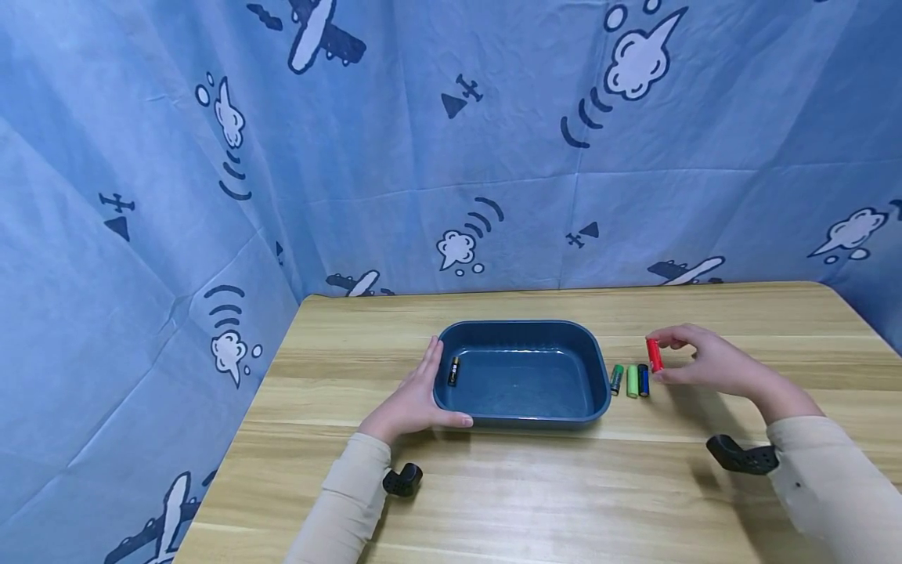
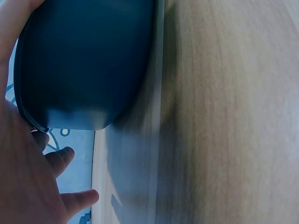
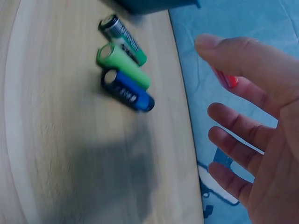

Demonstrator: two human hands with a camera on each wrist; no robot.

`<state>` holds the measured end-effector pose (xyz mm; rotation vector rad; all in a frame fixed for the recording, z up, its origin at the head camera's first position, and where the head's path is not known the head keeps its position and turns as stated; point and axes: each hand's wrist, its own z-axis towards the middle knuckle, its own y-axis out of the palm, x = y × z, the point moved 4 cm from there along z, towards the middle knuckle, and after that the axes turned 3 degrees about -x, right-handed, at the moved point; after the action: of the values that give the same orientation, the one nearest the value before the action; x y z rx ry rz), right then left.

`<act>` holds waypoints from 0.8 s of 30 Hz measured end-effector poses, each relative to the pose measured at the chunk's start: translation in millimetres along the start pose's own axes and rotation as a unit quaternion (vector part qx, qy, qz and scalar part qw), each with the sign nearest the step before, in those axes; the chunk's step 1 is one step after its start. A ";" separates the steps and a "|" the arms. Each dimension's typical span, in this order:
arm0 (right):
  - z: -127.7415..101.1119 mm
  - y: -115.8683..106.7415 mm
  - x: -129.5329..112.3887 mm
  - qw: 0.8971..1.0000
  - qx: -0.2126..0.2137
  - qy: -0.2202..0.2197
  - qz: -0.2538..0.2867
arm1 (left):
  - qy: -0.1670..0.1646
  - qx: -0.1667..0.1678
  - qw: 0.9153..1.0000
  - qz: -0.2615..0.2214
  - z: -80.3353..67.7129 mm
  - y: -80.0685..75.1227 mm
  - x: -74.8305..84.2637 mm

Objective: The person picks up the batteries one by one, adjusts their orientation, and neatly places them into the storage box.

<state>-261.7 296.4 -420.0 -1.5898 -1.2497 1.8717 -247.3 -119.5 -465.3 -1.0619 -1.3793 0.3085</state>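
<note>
My right hand pinches a red battery between thumb and fingertips, above the table; in the right wrist view the thumb partly hides it. Just left of it lie three batteries side by side: a blue and black one, a light green one and a dark green one. My left hand rests against the near left corner of a dark blue rectangular basin, fingers straight along its left side and thumb at the front rim. Inside the basin, near its left wall, lies a black battery.
The wooden table holds the basin and batteries. Behind it and at the left hangs a blue curtain with plane and cloud prints. A black wrist-worn device sits at my right sleeve, another at my left.
</note>
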 end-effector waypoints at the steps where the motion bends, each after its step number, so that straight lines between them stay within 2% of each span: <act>1: 0.5 -0.4 -2.5 1.000 0.001 -0.003 0.003 | 0.000 0.000 1.000 0.001 0.1 -0.1 -0.1; 13: 6.8 0.4 -23.1 0.999 0.019 -0.026 0.023 | -0.001 0.000 1.000 0.002 0.4 0.1 0.1; 24: 17.2 1.6 -36.0 0.999 0.013 -0.033 0.039 | -0.006 -0.003 1.000 0.004 -0.7 -0.7 0.9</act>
<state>-267.0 261.7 -400.8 -1.5969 -1.2008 1.9943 -246.8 -119.6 -464.1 -1.0729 -1.3878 0.3182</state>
